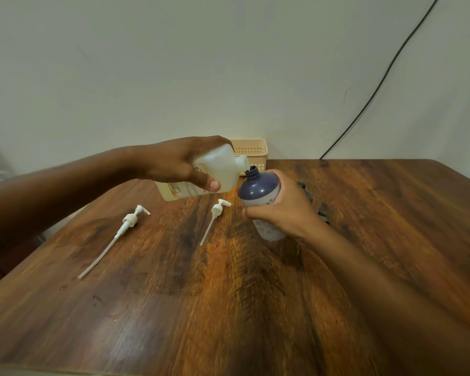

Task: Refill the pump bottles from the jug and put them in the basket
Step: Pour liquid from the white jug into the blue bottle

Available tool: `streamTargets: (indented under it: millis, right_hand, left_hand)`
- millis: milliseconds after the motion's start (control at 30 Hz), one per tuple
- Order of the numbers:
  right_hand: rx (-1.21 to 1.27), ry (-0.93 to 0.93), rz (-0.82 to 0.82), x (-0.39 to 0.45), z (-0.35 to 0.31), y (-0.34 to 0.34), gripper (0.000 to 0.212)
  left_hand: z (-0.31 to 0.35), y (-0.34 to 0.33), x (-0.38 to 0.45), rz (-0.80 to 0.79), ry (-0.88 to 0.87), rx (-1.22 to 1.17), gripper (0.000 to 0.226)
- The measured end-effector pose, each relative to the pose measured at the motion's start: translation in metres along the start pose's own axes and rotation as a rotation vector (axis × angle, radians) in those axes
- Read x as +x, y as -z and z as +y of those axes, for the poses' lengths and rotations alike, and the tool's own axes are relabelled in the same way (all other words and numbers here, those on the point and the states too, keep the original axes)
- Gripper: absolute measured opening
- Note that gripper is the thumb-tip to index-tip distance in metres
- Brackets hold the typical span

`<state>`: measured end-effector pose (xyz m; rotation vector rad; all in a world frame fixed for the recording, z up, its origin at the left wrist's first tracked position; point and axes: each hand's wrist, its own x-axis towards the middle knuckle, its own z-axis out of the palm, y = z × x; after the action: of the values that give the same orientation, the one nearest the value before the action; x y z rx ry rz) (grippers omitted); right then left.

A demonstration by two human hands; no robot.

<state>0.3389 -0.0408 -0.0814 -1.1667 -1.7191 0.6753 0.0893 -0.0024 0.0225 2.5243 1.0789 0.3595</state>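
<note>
Your two forearms reach in over the wooden table (228, 308), tipping the jug (215, 172) to the bottle (258, 191).

Your left hand (179, 161) grasps the pale jug around its body and holds it tilted on its side above the table, its spout at the open neck of the dark bottle, at about 12 o'clock from you. Your right hand (285, 210) wraps around the lower part of that bottle, holding it off the table and leaning its neck toward the jug. Two white pump heads lie flat on the wood with their tubes trailing toward you: the long pump (128, 221) at 10 o'clock, the short pump (217, 210) just below the jug. At 12 o'clock, behind the jug against the wall, stands the beige basket (253, 150). A black cable (377, 85) runs up the wall at 2 o'clock.
</note>
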Motion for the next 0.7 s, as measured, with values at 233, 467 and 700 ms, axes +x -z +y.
streamTargets:
  millis: [233, 467, 700]
  right_hand:
    - [-0.004, 0.003, 0.016, 0.0001, -0.0009, -0.0016, 0.071]
    - [-0.017, 0.017, 0.033, -0.0022, -0.0028, -0.0002, 0.064]
    - [0.0, 0.011, 0.034, -0.0023, -0.0053, -0.0004, 0.066]
  left_hand:
    - [0.0026, 0.0026, 0.0, -0.011, 0.002, 0.005, 0.075]
    - [0.0051, 0.0057, 0.0011, -0.018, 0.003, 0.019, 0.076]
    - [0.0071, 0.0084, 0.0003, -0.017, -0.006, 0.021, 0.075]
